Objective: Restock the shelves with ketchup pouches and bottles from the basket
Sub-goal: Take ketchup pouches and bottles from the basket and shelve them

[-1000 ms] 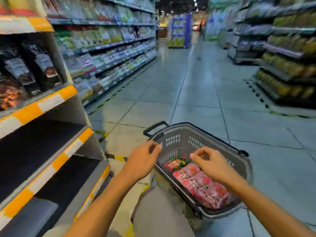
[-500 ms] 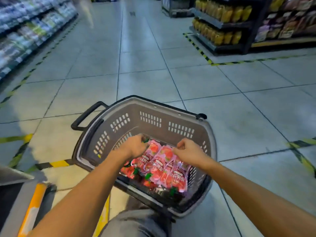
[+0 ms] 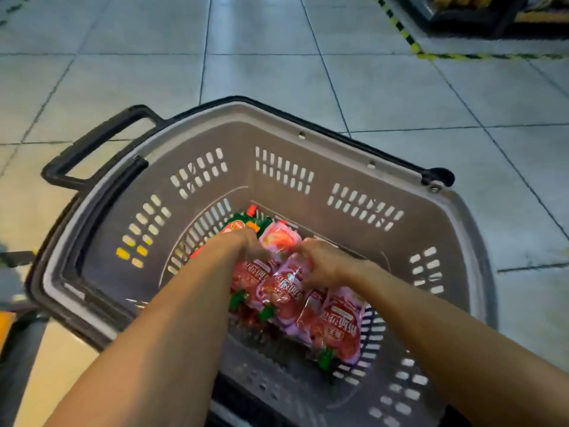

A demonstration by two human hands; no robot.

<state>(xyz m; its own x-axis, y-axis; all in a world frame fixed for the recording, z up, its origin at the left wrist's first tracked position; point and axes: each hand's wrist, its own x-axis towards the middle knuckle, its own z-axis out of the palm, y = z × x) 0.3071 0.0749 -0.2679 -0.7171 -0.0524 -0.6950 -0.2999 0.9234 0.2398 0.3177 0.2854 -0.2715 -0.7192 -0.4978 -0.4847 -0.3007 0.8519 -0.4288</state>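
While both forearms reach down from the bottom of the view, the two hands sit deep inside the grey basket (image 3: 308, 134), close together on the pile of ketchup pouches (image 3: 341, 328). Left hand (image 3: 251, 246) first: its fingers curl down onto the pouches near the far end of the pile, and it looks to be gripping one, though the blur there hides exactly which. Right hand (image 3: 323, 266) now, just beside it: fingers bent over the top edge of a pink-and-red pouch (image 3: 283, 291) in the middle of the heap, pinching it. The hands are nearly touching, a single pouch top showing between them.

And the pouches themselves: they lie flat and overlapping along the basket floor, pink film with red labels and green caps (image 3: 324, 359) pointing toward the near side. At the far end of the pile, darker green and red packaging (image 3: 246, 218) peeks out past the left hand; what it is cannot be made out.

Further out, the slotted basket walls rise all around, with a black handle (image 3: 92, 146) sticking out at the far left and a black pivot (image 3: 438, 177) at the far right. Beyond that, grey tiled floor (image 3: 277, 57), a yellow-and-black striped line (image 3: 412, 44) and the dark base of a shelf unit (image 3: 492, 16) at the top right corner.
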